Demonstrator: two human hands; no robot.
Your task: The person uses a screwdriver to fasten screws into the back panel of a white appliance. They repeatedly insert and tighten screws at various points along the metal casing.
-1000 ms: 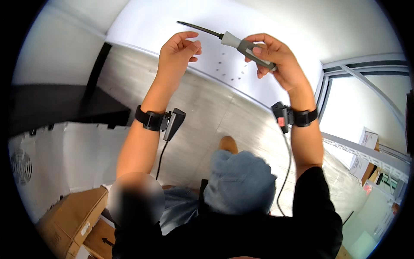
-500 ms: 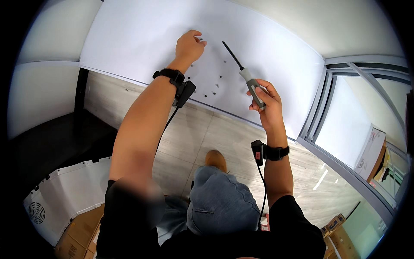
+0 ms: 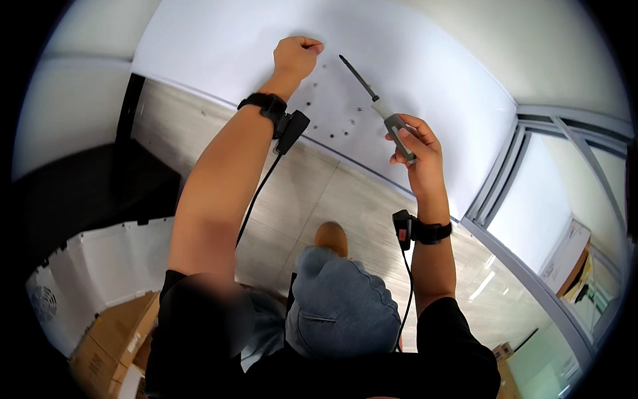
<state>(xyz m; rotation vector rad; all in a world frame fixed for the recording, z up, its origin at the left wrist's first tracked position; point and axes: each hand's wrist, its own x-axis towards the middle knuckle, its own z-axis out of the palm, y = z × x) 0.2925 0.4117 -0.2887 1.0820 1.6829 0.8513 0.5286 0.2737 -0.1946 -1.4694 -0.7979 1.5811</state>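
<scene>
My right hand (image 3: 420, 147) is wrapped round the grey handle of a screwdriver (image 3: 399, 135). Its long dark shaft slants up and left, with the tip in the air above the white table (image 3: 232, 40) and close to my left hand. Thumb and forefinger of my left hand (image 3: 296, 58) are pinched together at the far side; what is between them, if anything, is too small to make out. Several small dark pieces that look like screws lie scattered on the table between my hands, among them one screw (image 3: 308, 104) near my left wrist and another screw (image 3: 360, 108) below the shaft.
Both wrists wear black straps with cabled modules. A grey metal frame (image 3: 505, 173) stands along the table's right end. Cardboard boxes (image 3: 109, 332) and a white vented panel (image 3: 73, 266) are at lower left. My knee and a brown shoe (image 3: 331, 237) are below the table's near edge.
My left hand has moved slightly away from me, and its finger and thumb have closed together. The screwdriver stays in my right hand, its tip a little farther up. The whole view has shifted slightly.
</scene>
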